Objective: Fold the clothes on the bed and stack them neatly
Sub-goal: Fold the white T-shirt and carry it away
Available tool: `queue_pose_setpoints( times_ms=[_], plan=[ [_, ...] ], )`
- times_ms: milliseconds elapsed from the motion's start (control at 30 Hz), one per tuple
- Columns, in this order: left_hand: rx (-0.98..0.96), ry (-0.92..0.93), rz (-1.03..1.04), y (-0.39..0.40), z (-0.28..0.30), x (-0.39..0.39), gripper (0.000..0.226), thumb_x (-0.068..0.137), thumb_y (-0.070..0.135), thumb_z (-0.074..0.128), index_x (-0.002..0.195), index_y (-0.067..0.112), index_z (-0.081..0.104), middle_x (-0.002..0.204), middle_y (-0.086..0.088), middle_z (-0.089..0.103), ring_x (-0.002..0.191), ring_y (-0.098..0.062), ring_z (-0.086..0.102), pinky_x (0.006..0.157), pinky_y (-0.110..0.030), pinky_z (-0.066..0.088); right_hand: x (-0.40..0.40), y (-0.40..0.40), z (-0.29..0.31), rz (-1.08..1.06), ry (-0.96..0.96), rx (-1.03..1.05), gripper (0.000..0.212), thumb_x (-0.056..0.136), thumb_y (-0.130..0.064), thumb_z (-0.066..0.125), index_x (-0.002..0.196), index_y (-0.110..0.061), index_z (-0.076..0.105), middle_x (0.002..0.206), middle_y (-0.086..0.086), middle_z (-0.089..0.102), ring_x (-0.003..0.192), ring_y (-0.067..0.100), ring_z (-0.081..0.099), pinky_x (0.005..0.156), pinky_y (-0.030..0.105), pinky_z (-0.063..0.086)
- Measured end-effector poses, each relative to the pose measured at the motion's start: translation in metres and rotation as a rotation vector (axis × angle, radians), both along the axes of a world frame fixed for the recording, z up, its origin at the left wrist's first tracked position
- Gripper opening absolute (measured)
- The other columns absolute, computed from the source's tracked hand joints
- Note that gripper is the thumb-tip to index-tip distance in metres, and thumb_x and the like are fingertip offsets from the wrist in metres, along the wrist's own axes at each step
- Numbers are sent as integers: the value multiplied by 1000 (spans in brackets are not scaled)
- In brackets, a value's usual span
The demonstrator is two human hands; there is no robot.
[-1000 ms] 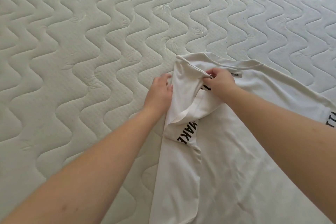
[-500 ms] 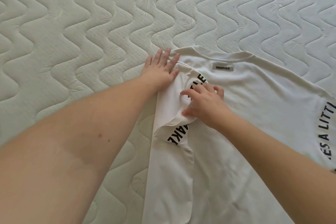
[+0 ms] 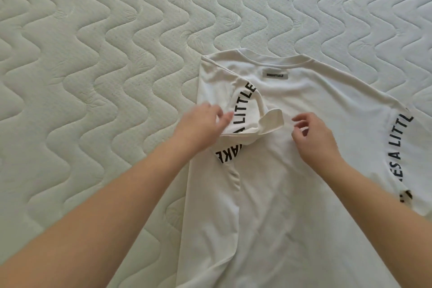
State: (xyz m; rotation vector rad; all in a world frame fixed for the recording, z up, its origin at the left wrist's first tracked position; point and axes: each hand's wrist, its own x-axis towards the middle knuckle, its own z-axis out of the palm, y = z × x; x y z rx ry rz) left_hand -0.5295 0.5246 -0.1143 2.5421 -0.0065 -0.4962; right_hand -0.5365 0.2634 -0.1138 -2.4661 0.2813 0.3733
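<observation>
Shirt [image 3: 292,170], white with black lettering, lying flat on quilted mattress [image 3: 93,77], collar pointing away, grey neck label [image 3: 275,75] showing. Left sleeve [image 3: 243,112] lying folded inward over the body, cuff curling up. Left hand [image 3: 201,127] hovering at the folded sleeve, fingers loose, gripping nothing. Right hand [image 3: 313,138] hovering over mid-shirt, fingers relaxed and lightly curled, holding nothing.

Scene is evenly, softly lit w/ faint shadows; left hand [image 3: 201,127] is motion-blurred, wide-angle bending is seen in the mattress [image 3: 93,54] quilting beyond it.
</observation>
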Motion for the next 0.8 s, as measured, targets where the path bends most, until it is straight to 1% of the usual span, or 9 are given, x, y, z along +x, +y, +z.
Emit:
queue_pose_setpoints(
  times_ms=[33,100,200,333,400,467,600,700,800],
  plan=[
    [36,100,-52,-5,1,-12,47,95,63,38,89,22,61,93,-1,55,96,-25,55,83,-40,44,1,9,1,-152,49,113,23,93,-33,53,115,-27,52,106,-2,60,84,11,60,71,25,45],
    [134,129,-150,-12,2,-32,46,87,67,50,100,24,59,101,2,55,100,-21,53,87,-39,44,4,27,2,-321,177,280,58,87,-62,52,132,-27,42,99,-6,58,87,18,65,78,36,53],
    [67,95,-86,-25,7,-46,17,87,32,65,100,24,56,106,-1,63,103,-25,58,80,-36,44,11,50,1,-350,264,364,86,74,-72,61,142,-28,32,108,-4,55,90,22,66,75,40,57],
    [-116,0,11,-66,19,-59,17,85,15,61,101,18,59,100,-4,66,95,-27,59,70,-32,39,28,48,-4,-307,137,221,48,81,-28,67,126,-18,52,116,7,61,101,27,62,90,43,53],
    [-248,22,9,-87,25,-68,26,88,19,63,114,16,60,106,-6,66,97,-25,60,77,-33,44,32,34,-3,-284,83,223,35,84,-19,63,118,-18,58,109,9,67,96,25,65,89,39,52],
    [-356,74,-44,-100,27,-84,36,92,23,63,126,14,57,113,-5,65,98,-20,63,88,-32,48,29,17,-2,-216,76,201,36,87,-14,60,124,-17,57,110,7,68,98,24,64,92,36,50],
    [-415,3,-76,-87,25,-131,28,95,22,59,122,15,60,114,2,63,96,-10,61,88,-25,46,7,-6,-1,-294,6,34,44,90,-9,50,132,-18,48,124,5,55,110,24,55,93,33,46],
    [-373,-52,35,-53,22,-176,17,94,19,59,110,18,65,100,8,65,87,-2,58,79,-16,43,-36,13,8,-334,-106,138,26,89,-18,51,115,-22,53,98,-4,60,90,18,58,73,24,46],
    [-224,-16,147,-14,17,-214,10,93,22,61,103,21,65,92,9,64,83,-3,58,78,-18,43,-98,52,9,-256,22,281,7,89,-25,56,94,-24,60,79,-9,64,76,14,62,61,17,43]
  ],
)
